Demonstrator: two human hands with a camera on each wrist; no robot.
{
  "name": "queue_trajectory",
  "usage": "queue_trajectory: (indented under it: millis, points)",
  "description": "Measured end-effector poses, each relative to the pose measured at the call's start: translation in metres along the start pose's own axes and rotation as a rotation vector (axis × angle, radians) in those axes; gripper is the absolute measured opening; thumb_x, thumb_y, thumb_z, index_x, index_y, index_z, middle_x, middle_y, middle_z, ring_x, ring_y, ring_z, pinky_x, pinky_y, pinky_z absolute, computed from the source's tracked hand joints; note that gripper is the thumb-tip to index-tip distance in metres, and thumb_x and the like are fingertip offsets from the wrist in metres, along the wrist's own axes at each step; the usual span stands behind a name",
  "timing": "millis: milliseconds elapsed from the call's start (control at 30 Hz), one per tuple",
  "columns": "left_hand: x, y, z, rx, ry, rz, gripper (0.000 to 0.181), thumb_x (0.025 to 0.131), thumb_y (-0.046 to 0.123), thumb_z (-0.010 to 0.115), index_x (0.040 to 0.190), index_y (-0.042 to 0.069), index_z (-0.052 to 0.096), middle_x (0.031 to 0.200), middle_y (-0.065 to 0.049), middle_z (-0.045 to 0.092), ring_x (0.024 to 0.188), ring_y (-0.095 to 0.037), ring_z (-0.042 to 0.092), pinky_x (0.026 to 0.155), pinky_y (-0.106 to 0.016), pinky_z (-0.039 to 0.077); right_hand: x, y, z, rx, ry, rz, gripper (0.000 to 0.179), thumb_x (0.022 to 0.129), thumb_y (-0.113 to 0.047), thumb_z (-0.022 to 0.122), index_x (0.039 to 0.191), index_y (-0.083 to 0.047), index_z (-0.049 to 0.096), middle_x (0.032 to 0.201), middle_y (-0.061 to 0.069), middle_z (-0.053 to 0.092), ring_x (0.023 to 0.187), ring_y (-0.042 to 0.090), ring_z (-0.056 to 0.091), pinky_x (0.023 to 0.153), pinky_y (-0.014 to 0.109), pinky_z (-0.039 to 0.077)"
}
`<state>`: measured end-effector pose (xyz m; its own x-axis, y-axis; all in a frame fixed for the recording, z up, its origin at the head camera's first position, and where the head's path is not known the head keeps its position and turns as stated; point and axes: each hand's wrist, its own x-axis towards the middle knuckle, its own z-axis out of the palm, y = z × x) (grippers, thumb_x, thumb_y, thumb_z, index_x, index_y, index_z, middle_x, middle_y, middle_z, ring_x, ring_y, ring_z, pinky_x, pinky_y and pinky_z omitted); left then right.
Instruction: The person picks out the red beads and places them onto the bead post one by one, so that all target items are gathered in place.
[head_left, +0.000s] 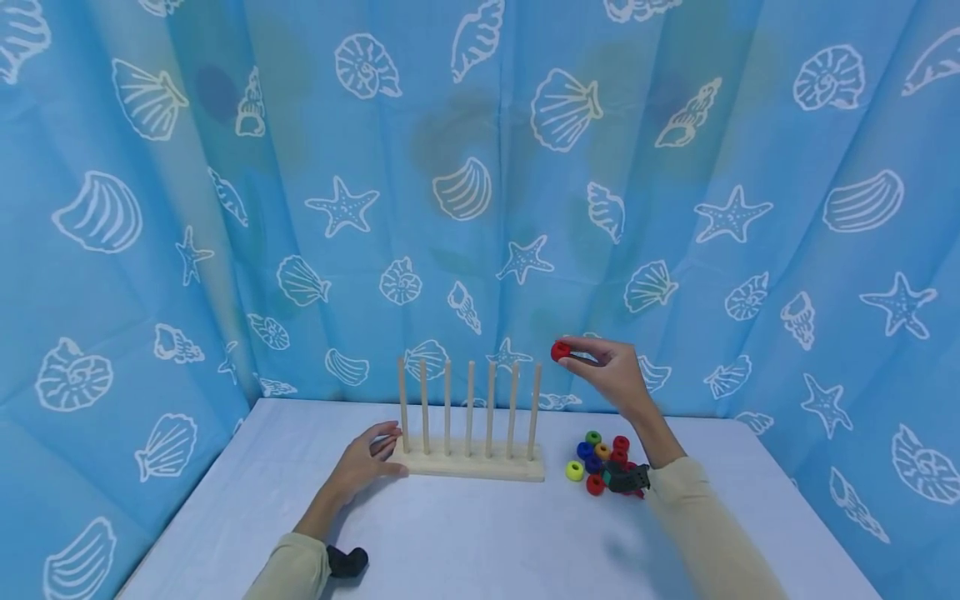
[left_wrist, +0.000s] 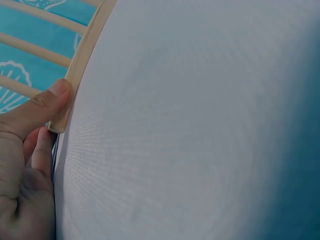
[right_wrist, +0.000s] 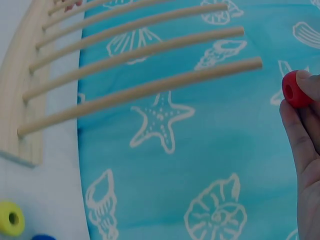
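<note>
A wooden rack (head_left: 472,469) with several upright pegs stands on the table, its pegs bare. My left hand (head_left: 358,468) grips the left end of its base; in the left wrist view the thumb (left_wrist: 47,102) lies on the base edge and the fingers reach round the end. Above and right of the rightmost peg (head_left: 536,408), my right hand (head_left: 617,372) pinches a red bead (head_left: 559,351) between thumb and fingertips. The right wrist view shows the hole of that bead facing the peg side, with a gap between bead and peg tip.
A loose cluster of coloured beads lies right of the rack, including a yellow bead (head_left: 574,471), a green bead (head_left: 593,437) and several red and blue ones. The right wrist strap device (head_left: 626,477) hides part of it. Behind the white table (head_left: 450,533) hangs a blue shell-patterned curtain (head_left: 420,208).
</note>
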<state>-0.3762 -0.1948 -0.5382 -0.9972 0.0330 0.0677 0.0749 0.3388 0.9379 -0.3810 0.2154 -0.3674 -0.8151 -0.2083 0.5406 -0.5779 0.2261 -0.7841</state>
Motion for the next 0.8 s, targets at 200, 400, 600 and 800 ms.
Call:
queue_trajectory:
  millis: [200, 400, 600, 800]
  points:
    - [0.000, -0.001, 0.000, -0.013, -0.002, -0.003, 0.086, 0.063, 0.007, 0.091, 0.139, 0.011, 0.051, 0.134, -0.011, 0.056, 0.129, -0.031, 0.049, 0.100, -0.036, 0.048, -0.003, -0.023, 0.015, 0.001, -0.013, 0.010, 0.034, 0.089, -0.006, 0.070, 0.121, 0.005, 0.065, 0.121, 0.021, 0.064, 0.111, 0.028, 0.063, 0.088, 0.026, 0.056]
    - [0.001, -0.005, 0.001, -0.018, -0.006, 0.002, 0.087, 0.062, 0.008, 0.091, 0.139, 0.010, 0.051, 0.133, -0.011, 0.056, 0.129, -0.032, 0.050, 0.100, -0.036, 0.048, -0.001, 0.000, 0.020, 0.036, 0.003, 0.032, 0.035, 0.086, -0.020, 0.076, 0.117, -0.006, 0.071, 0.118, 0.011, 0.068, 0.110, 0.022, 0.063, 0.088, 0.027, 0.056]
    - [0.001, -0.004, 0.000, -0.027, -0.009, -0.008, 0.087, 0.062, 0.006, 0.091, 0.139, 0.011, 0.051, 0.133, -0.011, 0.056, 0.130, -0.031, 0.050, 0.100, -0.035, 0.048, 0.002, 0.012, 0.022, 0.024, 0.011, 0.050, 0.036, 0.083, -0.027, 0.078, 0.115, -0.012, 0.073, 0.115, 0.007, 0.069, 0.110, 0.024, 0.063, 0.088, 0.027, 0.056]
    - [0.001, -0.001, -0.001, -0.028, -0.003, -0.007, 0.086, 0.063, 0.006, 0.090, 0.139, 0.010, 0.051, 0.134, -0.012, 0.056, 0.129, -0.032, 0.050, 0.101, -0.036, 0.048, 0.005, 0.011, 0.024, 0.032, 0.002, 0.044, 0.036, 0.084, -0.026, 0.078, 0.116, -0.011, 0.073, 0.114, 0.008, 0.069, 0.109, 0.028, 0.064, 0.087, 0.027, 0.057]
